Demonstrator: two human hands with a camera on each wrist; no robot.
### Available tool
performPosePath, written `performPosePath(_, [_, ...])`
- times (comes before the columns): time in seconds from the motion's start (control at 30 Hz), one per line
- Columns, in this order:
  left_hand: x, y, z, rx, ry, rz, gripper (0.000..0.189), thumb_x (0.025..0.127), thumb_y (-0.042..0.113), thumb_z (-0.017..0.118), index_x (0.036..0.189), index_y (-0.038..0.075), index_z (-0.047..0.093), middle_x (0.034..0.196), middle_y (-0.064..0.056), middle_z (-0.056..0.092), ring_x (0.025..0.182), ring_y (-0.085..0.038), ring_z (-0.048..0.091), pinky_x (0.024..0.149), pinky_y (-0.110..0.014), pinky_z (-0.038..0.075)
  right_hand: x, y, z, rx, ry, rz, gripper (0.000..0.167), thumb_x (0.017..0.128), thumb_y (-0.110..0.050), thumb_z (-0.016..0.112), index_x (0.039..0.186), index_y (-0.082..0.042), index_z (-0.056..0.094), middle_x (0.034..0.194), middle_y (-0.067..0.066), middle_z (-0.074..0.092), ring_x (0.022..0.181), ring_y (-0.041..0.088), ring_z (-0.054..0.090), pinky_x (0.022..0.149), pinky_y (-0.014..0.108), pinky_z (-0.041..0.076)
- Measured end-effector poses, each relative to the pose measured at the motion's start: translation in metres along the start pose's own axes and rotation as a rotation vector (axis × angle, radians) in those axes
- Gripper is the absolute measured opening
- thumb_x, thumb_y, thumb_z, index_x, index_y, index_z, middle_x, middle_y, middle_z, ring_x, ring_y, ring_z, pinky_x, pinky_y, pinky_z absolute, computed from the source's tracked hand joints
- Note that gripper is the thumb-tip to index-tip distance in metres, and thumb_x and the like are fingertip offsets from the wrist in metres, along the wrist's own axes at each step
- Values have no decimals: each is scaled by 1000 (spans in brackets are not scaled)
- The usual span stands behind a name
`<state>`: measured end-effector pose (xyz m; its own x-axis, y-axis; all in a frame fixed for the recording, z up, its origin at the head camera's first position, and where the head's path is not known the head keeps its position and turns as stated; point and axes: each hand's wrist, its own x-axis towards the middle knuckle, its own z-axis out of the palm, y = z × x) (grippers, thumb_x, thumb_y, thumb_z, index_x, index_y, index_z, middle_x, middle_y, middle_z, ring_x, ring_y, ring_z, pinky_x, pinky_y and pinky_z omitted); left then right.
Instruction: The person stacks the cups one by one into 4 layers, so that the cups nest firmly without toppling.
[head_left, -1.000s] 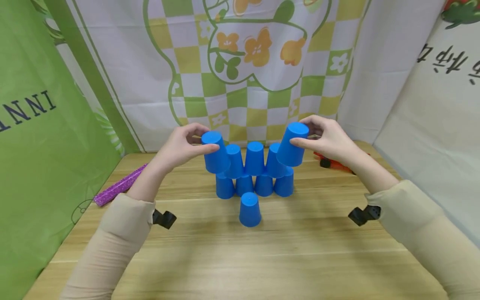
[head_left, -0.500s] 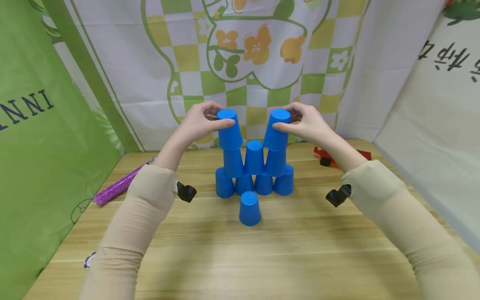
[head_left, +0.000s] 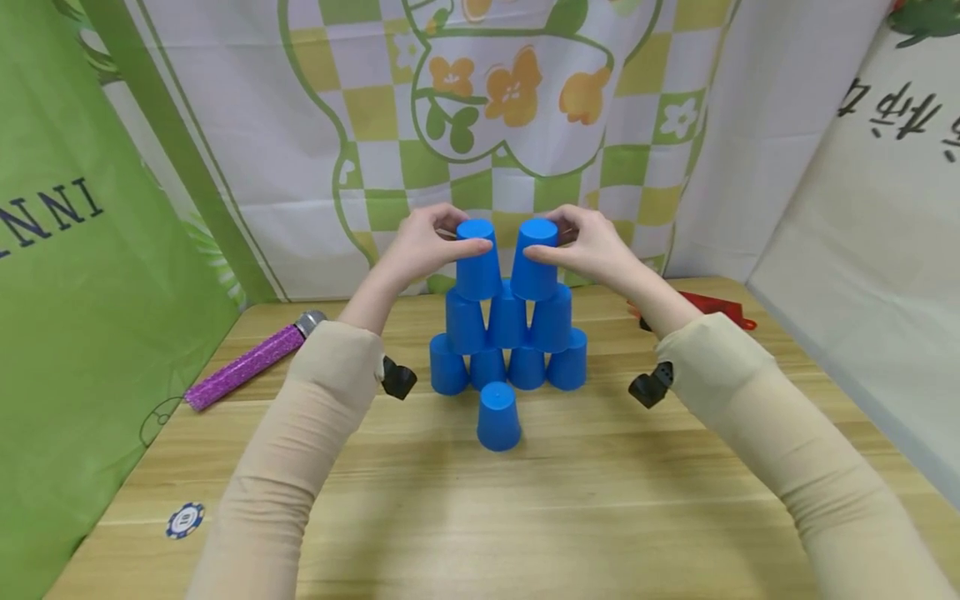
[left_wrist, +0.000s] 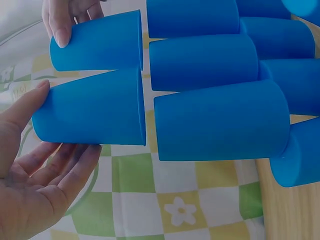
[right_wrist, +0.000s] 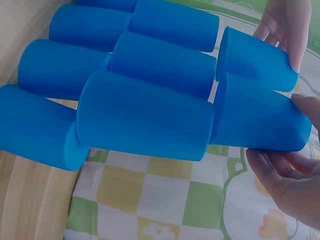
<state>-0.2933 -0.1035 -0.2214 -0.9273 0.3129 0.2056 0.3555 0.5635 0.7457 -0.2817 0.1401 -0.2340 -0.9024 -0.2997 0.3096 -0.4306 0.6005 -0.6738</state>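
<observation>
My left hand (head_left: 427,246) pinches an upside-down blue cup (head_left: 478,267) between thumb and fingers. Opposite it, my right hand (head_left: 588,246) grips a second blue cup (head_left: 535,268) the same way. Both cups are level, just above a row of three upturned blue cups (head_left: 551,321). A narrow gap shows under the left cup (left_wrist: 95,110) in the left wrist view; whether the right cup (right_wrist: 260,115) touches the row below, I cannot tell. That row stands on a bottom row of several blue cups (head_left: 448,367). One more blue cup (head_left: 498,418) stands alone in front.
A glittery purple microphone-like stick (head_left: 247,365) lies at the left of the wooden table (head_left: 525,525). Nearer the front left lies a poker chip (head_left: 185,520). A red object (head_left: 712,308), partly behind my right forearm, lies at the back right. A patterned curtain (head_left: 525,192) hangs behind.
Both hands have carried their cups up from the sides of the stack, then inward over the middle row, closer together. The stacked cups and the lone front cup stay put.
</observation>
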Motion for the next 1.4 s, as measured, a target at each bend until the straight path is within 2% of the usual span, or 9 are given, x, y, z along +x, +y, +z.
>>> performPosePath(0.9, [2,-4,7,6,4,-10,56,81,43,71,122,9,56,114,-7,61,102,-22,58,84,-35,53,3,4,7,-21,6,34,54,85,-31,69,127,-2,51,122,19,59,112,33,57,95,47,48])
performPosePath(1.4, [-1,-5,5,-2,-5,-31,61,81,46,70,128,11,53,123,-8,59,113,-22,54,93,-40,50,2,3,6,-1,-10,29,58,85,-31,69,130,-3,48,125,19,57,114,33,56,95,47,49])
